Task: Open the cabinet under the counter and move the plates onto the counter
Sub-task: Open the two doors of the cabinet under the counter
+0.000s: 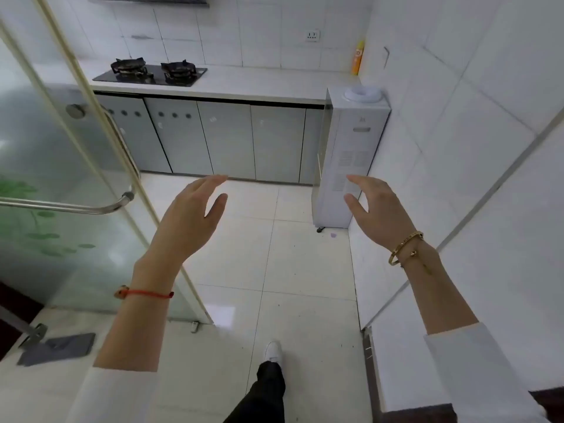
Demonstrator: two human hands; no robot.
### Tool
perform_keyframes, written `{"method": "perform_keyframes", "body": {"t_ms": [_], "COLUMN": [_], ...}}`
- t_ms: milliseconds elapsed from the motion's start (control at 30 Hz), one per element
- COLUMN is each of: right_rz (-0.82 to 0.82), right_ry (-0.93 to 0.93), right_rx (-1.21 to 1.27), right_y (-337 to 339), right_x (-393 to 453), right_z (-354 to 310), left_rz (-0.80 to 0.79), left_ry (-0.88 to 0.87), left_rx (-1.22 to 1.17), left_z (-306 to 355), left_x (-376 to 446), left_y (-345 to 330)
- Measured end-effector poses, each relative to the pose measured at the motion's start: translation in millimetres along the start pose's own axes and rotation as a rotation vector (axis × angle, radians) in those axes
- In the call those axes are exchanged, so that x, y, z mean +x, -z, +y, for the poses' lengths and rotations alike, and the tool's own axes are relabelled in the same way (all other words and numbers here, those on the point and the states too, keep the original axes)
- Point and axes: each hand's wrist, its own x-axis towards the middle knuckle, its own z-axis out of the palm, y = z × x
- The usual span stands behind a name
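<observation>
A white counter point(259, 83) runs along the far wall, with a row of grey cabinet doors point(225, 138) beneath it, all closed. No plates are in view. My left hand point(190, 218) and my right hand point(377, 209) are raised in front of me over the floor, well short of the cabinets. Both have relaxed, slightly spread fingers and hold nothing. A red string is on the left wrist and gold bracelets on the right.
A black two-burner gas hob point(151, 73) sits on the counter's left part and an orange bottle point(357, 58) at its right end. A white water dispenser point(348, 160) stands against the right wall. A glass door point(61, 184) with a metal handle stands at the left. Pale floor tiles lie ahead.
</observation>
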Motion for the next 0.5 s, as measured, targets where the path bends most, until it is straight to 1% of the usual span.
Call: {"method": "perform_keyframes", "body": {"t_ms": [100,200,333,500], "right_rz": [-0.005,-0.041,-0.058,-0.049], "right_ry": [-0.015,-0.021,-0.017,-0.008], "right_rx": [0.01,-0.002,0.012,0.021], "right_y": [-14,-31,-48,-68], "right_x": [33,76,147,238], "right_z": [11,19,28,38], "left_rz": [0.012,-0.018,-0.003,0.015], "left_ry": [0.031,0.059,0.09,0.087], "left_rx": [-0.003,0.0,-0.003,-0.021], "left_z": [-16,-33,-55,-83], "left_x": [29,66,129,211], "left_y": [-19,-37,-49,-59]}}
